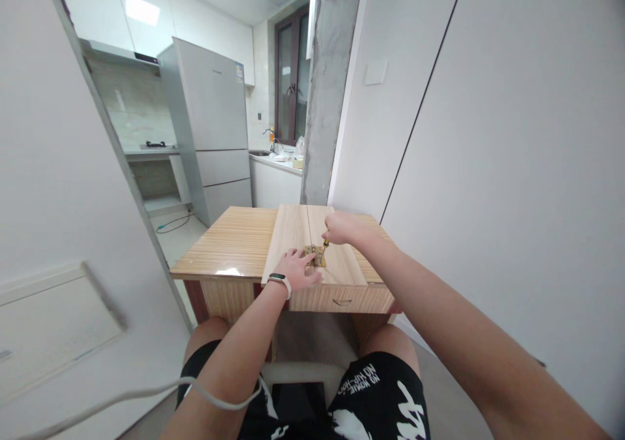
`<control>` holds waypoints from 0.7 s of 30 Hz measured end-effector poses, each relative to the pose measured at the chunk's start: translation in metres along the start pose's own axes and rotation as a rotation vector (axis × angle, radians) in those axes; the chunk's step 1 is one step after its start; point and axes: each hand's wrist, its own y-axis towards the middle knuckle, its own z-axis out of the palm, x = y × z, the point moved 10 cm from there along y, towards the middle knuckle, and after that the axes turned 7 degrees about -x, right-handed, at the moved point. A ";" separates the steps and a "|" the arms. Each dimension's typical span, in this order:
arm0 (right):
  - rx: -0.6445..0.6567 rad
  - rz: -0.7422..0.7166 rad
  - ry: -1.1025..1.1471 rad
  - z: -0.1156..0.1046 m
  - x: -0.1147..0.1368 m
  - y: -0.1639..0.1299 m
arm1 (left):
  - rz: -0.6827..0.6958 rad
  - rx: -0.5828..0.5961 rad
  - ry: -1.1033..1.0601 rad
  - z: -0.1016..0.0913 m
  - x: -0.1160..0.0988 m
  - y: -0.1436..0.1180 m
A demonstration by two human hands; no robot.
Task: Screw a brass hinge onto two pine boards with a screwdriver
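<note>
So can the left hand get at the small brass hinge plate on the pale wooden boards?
Probably yes: the left hand already rests beside the small brass hinge plate, fingertips seemingly touching it; only the right hand's yellow-handled screwdriver stands over it.

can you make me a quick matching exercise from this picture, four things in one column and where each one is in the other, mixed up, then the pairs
Things
1. left hand
2. right hand
3. brass hinge
4. wristband

Places or states
A. on the left wrist
B. grips a screwdriver with its tip down on the hinge
C. lies across the seam between the two light wooden boards
D. rests flat on the board, fingertips beside the hinge

Pairs: 1-D, 2-B, 3-C, 4-A
</note>
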 end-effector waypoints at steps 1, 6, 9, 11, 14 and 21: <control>0.009 0.038 0.008 0.002 -0.002 0.001 | -0.001 0.000 0.002 0.000 0.000 0.000; 0.009 0.092 0.044 0.011 -0.002 0.003 | 0.007 -0.009 0.008 -0.003 -0.003 0.001; -0.039 -0.022 0.073 0.011 0.008 -0.003 | 0.006 -0.009 0.008 -0.002 -0.002 0.001; -0.036 -0.097 0.089 0.011 0.014 -0.008 | 0.009 -0.014 0.004 -0.002 -0.001 0.001; -0.016 -0.125 0.082 0.010 0.016 -0.012 | 0.018 -0.030 0.000 -0.002 -0.001 0.001; -0.016 -0.127 -0.015 0.000 0.019 -0.011 | 0.011 -0.018 0.002 0.000 0.000 0.002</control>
